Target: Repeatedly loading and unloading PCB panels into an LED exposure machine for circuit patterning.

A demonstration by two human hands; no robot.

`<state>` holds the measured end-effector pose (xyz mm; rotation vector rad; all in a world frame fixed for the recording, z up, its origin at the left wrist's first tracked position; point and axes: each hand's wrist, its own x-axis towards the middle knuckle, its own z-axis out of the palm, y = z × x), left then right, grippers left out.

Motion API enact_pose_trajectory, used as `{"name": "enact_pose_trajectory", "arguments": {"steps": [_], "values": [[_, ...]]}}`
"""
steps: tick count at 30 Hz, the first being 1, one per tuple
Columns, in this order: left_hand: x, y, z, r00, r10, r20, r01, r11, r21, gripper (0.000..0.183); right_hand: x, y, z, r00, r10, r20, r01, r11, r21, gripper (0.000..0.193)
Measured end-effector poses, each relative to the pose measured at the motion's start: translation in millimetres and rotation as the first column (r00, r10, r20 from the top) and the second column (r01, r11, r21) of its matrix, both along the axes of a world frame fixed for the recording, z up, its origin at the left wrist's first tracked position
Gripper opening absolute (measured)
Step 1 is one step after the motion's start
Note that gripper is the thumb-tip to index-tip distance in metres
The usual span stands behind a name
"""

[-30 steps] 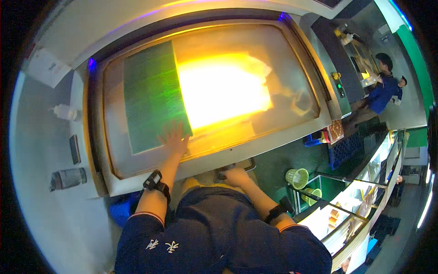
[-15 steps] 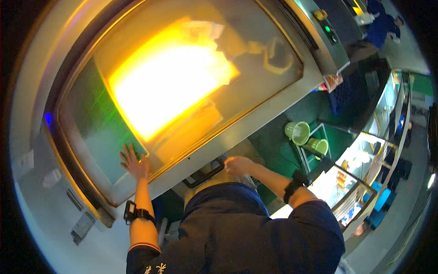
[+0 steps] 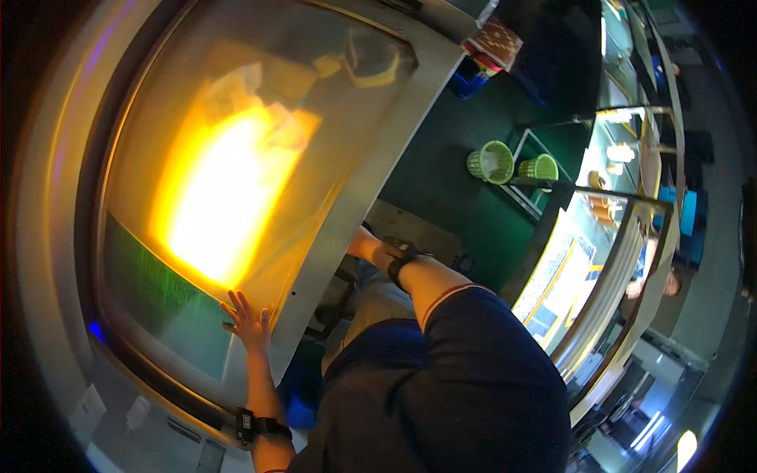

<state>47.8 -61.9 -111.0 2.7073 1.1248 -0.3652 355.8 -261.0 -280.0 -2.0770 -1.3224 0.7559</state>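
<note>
My left hand (image 3: 249,325) lies with fingers spread on the clear surface of a large metal-framed machine bed (image 3: 335,236). Its fingertips are beside the edge between a glowing yellow-white area (image 3: 225,201) and a green panel (image 3: 165,296). My right hand (image 3: 363,243) reaches beneath the frame's near edge, and its fingers are hidden there, so what it touches does not show. Close to it, below the edge, is a dark handle (image 3: 335,303). Both wrists wear black straps with small devices.
Two light-green baskets (image 3: 490,162) stand on a metal-frame rack (image 3: 530,146) to the right. Past them is a brightly lit table (image 3: 556,272) with rolls of tape and sheets on it. A reddish patterned pack (image 3: 497,43) sits near the frame's far corner.
The view has turned, and the machine now lies further left. My right hand has gone from beside the dark handle to under the frame edge. My left hand stays spread on the surface.
</note>
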Motion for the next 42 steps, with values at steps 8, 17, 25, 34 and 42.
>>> {"name": "enact_pose_trajectory", "arguments": {"steps": [8,17,25,34,42], "values": [[-49,35,-16,0.998,-0.017,0.063,0.02,0.998,-0.051,0.07,-50,-44,115,0.956,-0.042,0.292,0.14,0.936,-0.324,0.045],[-280,66,-2,0.881,0.469,0.064,-0.473,0.873,0.119,0.064,-237,-272,127,0.023,-0.872,-0.488,0.756,0.335,-0.562,0.013],[-256,65,30,0.931,0.35,0.102,-0.362,0.918,0.162,0.069,-169,-335,220,0.212,-0.783,-0.585,0.956,0.291,-0.043,0.051],[-227,37,68,0.884,0.295,0.363,-0.128,0.899,-0.419,0.087,-49,-37,321,0.879,0.293,0.378,-0.245,0.955,-0.17,0.05],[-254,-29,75,0.954,0.236,-0.183,-0.285,0.903,-0.322,0.077,-189,93,235,0.64,0.633,0.435,-0.686,0.726,-0.048,0.054]]}}
